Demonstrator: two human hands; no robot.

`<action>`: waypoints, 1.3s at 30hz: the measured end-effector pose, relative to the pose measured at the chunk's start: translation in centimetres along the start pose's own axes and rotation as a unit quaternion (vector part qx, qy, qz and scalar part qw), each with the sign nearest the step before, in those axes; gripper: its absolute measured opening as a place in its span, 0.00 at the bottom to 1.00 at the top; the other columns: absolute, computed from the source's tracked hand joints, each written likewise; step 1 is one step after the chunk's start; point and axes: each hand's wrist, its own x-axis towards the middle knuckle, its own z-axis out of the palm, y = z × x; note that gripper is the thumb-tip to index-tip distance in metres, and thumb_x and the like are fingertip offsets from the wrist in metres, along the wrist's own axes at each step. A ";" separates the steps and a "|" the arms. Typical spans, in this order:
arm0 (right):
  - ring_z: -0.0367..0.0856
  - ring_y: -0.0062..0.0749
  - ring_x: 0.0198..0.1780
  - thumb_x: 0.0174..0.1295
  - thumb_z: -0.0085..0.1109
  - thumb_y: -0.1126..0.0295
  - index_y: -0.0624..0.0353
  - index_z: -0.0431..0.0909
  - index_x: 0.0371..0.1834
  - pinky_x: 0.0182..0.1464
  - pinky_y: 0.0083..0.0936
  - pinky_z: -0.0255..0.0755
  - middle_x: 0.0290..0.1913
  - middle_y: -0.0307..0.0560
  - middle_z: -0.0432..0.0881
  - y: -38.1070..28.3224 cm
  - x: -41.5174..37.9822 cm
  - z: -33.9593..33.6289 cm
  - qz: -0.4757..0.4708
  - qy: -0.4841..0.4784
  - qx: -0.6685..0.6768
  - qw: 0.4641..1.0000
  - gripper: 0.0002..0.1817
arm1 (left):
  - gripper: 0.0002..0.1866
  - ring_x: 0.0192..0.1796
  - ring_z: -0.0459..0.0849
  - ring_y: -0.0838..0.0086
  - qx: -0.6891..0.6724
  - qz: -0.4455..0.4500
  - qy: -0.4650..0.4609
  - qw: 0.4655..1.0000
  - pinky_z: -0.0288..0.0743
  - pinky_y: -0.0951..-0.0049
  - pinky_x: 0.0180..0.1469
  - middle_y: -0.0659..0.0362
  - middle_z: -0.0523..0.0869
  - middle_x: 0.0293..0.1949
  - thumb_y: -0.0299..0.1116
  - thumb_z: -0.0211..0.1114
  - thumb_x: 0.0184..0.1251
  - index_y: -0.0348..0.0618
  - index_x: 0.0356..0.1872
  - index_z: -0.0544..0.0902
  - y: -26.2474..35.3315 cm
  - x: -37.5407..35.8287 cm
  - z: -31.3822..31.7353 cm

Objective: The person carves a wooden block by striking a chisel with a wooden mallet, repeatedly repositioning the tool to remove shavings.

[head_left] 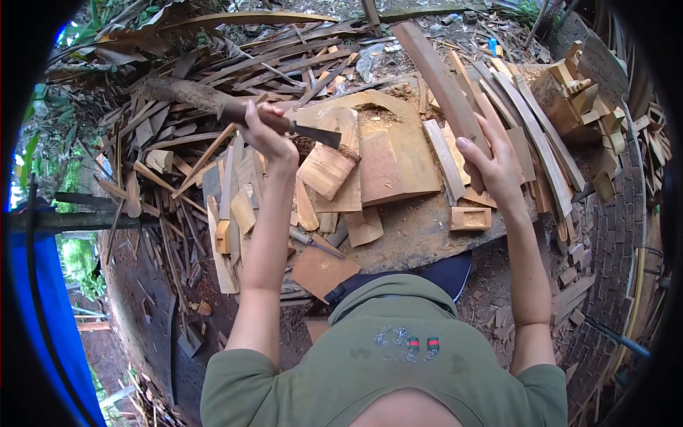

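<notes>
My left hand is wrapped round the dark wooden handle of a chisel, whose flat blade points right. Below the blade lies a square wooden block, resting on a larger board. In my right hand is a long, dark wooden bar, gripped near its lower end and slanting up to the left. A small box-like wood piece with a rectangular recess lies below that hand. Nearer my body, a second thin tool lies by a flat wooden piece.
Long wood strips lean along the right side of the worktable. A heap of scrap wood spreads at the left. Chunky offcuts are piled at the far right, near a blue sheet-free brick-like edge.
</notes>
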 end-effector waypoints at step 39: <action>0.77 0.34 0.15 0.53 0.70 0.52 0.49 0.68 0.72 0.21 0.30 0.72 0.17 0.44 0.78 -9.8 -7.7 9.2 -0.377 -0.145 -0.276 0.872 0.41 | 0.13 0.33 0.71 0.85 0.227 0.042 -0.213 0.949 0.66 0.82 0.39 0.67 0.75 0.29 0.23 0.66 0.69 0.43 0.25 0.74 2.2 -10.6 -5.1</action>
